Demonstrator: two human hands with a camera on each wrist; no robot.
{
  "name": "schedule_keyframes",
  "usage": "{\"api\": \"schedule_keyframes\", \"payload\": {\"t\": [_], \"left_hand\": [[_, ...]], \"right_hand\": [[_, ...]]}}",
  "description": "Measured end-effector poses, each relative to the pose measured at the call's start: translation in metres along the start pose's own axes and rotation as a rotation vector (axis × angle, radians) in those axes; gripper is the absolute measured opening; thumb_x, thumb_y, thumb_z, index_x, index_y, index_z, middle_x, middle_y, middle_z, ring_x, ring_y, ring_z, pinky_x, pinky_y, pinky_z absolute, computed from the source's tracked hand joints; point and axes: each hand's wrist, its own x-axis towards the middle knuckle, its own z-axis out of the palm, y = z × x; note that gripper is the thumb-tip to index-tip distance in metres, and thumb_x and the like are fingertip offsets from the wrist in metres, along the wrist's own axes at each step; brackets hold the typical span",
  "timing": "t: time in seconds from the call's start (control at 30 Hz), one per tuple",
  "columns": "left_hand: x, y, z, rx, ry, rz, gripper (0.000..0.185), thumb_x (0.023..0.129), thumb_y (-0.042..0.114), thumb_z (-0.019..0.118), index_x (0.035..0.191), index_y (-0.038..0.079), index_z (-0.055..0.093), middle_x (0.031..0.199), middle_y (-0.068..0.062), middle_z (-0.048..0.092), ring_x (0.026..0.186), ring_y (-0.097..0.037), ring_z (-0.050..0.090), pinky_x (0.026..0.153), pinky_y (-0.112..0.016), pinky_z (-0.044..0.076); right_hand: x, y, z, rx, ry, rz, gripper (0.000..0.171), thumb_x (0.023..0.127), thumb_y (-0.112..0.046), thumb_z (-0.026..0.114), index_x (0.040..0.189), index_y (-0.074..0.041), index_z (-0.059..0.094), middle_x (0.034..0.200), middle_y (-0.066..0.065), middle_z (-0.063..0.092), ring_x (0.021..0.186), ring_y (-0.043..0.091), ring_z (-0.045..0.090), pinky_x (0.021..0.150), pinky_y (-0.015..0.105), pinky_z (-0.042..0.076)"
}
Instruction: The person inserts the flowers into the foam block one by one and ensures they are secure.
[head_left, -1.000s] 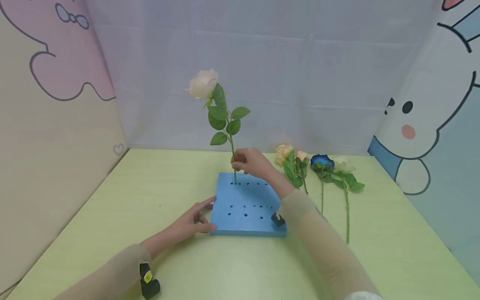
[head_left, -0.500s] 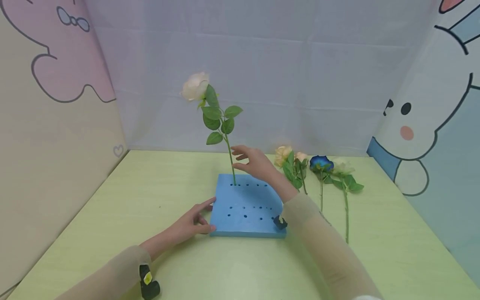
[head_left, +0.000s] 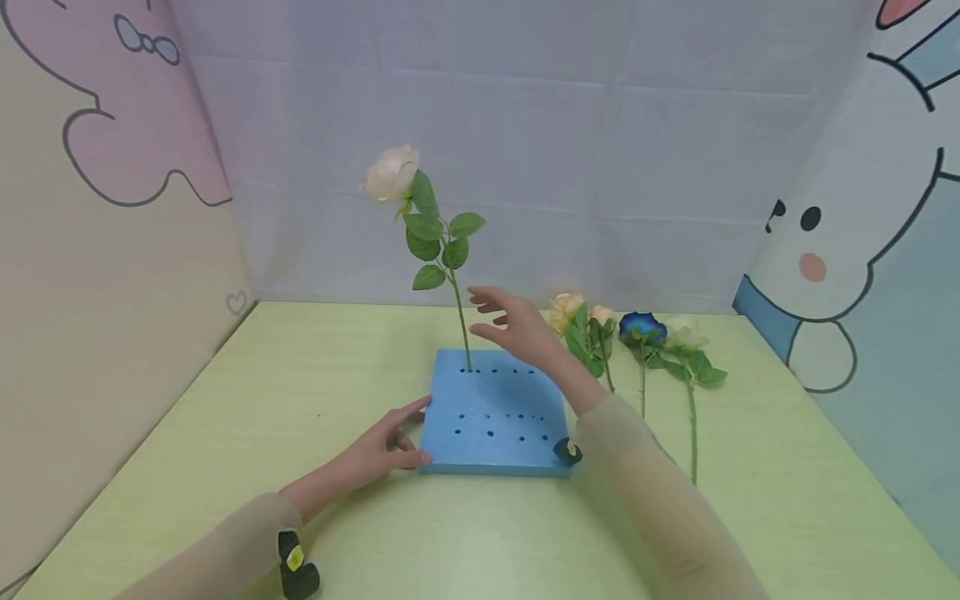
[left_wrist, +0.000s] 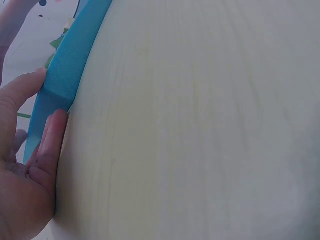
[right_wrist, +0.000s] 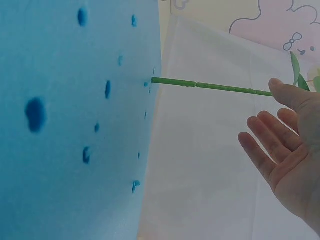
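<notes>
A white rose (head_left: 392, 174) with green leaves stands in a hole at the back of the blue pegboard-like block (head_left: 495, 393), leaning left. Just right of its stem (right_wrist: 215, 87), my right hand (head_left: 519, 327) hovers with fingers spread and nothing held. In the right wrist view the thumb tip overlaps the stem. My left hand (head_left: 375, 446) rests at the block's left side, thumb by the near corner and index finger extended along the edge. The left wrist view shows the thumb (left_wrist: 27, 87) and fingertips against the block's blue side (left_wrist: 75, 55).
To the right on the pale table (head_left: 247, 400) lie several loose flowers: a peach rose (head_left: 566, 311), a smaller pink one (head_left: 602, 313), a blue rose (head_left: 642, 327) and a white one (head_left: 686, 333). A pale cloth (head_left: 525, 150) hangs behind. Several more holes dot the block.
My right hand has let go of the white rose's stem and drawn slightly right, its fingers spreading. The rose has tilted a little further left. My left hand has stayed at the block.
</notes>
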Motion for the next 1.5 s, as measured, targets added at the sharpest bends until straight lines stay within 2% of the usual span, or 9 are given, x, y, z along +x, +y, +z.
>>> {"api": "schedule_keyframes", "payload": {"t": [0.33,0.67,0.9,1.1,1.33,1.5], "left_hand": [[-0.002,0.0,-0.002,-0.009,0.001,0.012,0.085,0.088,0.029,0.075,0.157,0.027,0.026,0.151,-0.016,0.04,0.091,-0.016,0.061,0.074,-0.023,0.046],[-0.001,0.0,-0.001,-0.001,-0.003,0.014,0.085,0.088,0.03,0.074,0.157,0.026,0.025,0.151,-0.016,0.04,0.092,-0.017,0.06,0.074,-0.023,0.047],[-0.001,0.003,0.0,-0.002,-0.001,0.01,0.085,0.088,0.029,0.075,0.157,0.025,0.025,0.151,-0.017,0.04,0.093,-0.017,0.06,0.075,-0.023,0.047],[0.0,0.002,0.0,-0.004,0.006,0.005,0.085,0.088,0.029,0.075,0.157,0.027,0.026,0.151,-0.016,0.04,0.092,-0.016,0.061,0.074,-0.023,0.047],[0.001,0.0,0.001,0.005,0.013,-0.005,0.085,0.087,0.029,0.076,0.157,0.028,0.027,0.15,-0.015,0.041,0.091,-0.015,0.061,0.072,-0.022,0.046],[0.002,0.001,0.002,0.01,0.015,-0.018,0.085,0.087,0.029,0.076,0.157,0.028,0.027,0.15,-0.014,0.042,0.091,-0.016,0.06,0.072,-0.022,0.045]], "right_hand": [[-0.022,0.0,-0.012,0.017,0.114,-0.058,0.053,0.093,-0.018,0.069,0.143,-0.01,0.051,0.133,0.012,0.063,0.118,0.027,0.064,0.093,0.041,0.054],[-0.055,0.002,-0.031,0.027,0.196,-0.041,0.052,0.091,-0.015,0.071,0.14,-0.011,0.054,0.127,0.011,0.066,0.116,0.026,0.063,0.091,0.041,0.055],[-0.079,0.009,-0.045,0.003,0.249,-0.02,0.053,0.088,-0.011,0.074,0.137,-0.006,0.055,0.123,0.012,0.068,0.113,0.027,0.065,0.087,0.041,0.057],[-0.096,0.018,-0.053,-0.029,0.265,0.005,0.052,0.088,-0.009,0.073,0.137,-0.004,0.055,0.123,0.015,0.068,0.112,0.03,0.065,0.085,0.046,0.056],[-0.115,0.024,-0.063,-0.067,0.286,0.023,0.052,0.087,-0.007,0.074,0.135,-0.004,0.056,0.12,0.013,0.069,0.109,0.029,0.065,0.081,0.032,0.057],[-0.128,0.03,-0.069,-0.095,0.298,0.041,0.053,0.086,-0.006,0.074,0.136,-0.006,0.056,0.121,0.013,0.069,0.11,0.029,0.065,0.08,0.033,0.057]]}}
